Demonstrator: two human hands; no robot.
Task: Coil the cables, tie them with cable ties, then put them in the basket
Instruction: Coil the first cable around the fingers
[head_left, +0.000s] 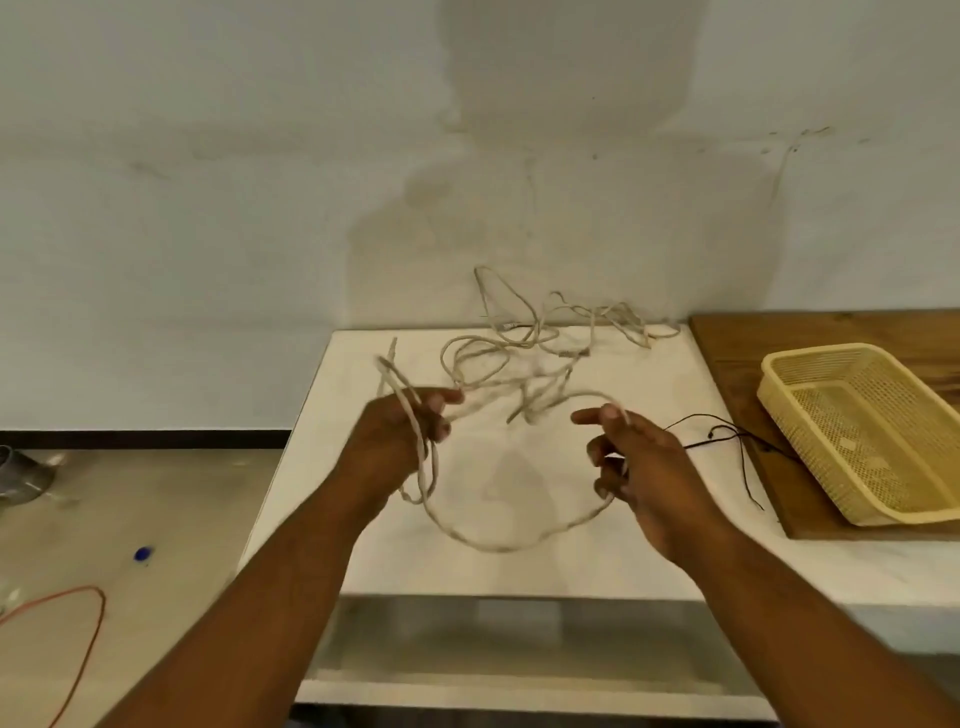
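Fingers (444, 399) — round pale cable (498, 545)

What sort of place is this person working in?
Likely a plain workroom or storeroom, not a home: a stained white wall, a hard beige floor with a loose orange cord, and a plain white table carrying tangled pale cables and a yellow plastic mesh basket.

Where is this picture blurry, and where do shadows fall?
Head view: the left hand, right hand and the cable loop hanging between them are motion-smeared; the basket looks sharper; a broad soft shadow darkens the wall above the tangled cables.
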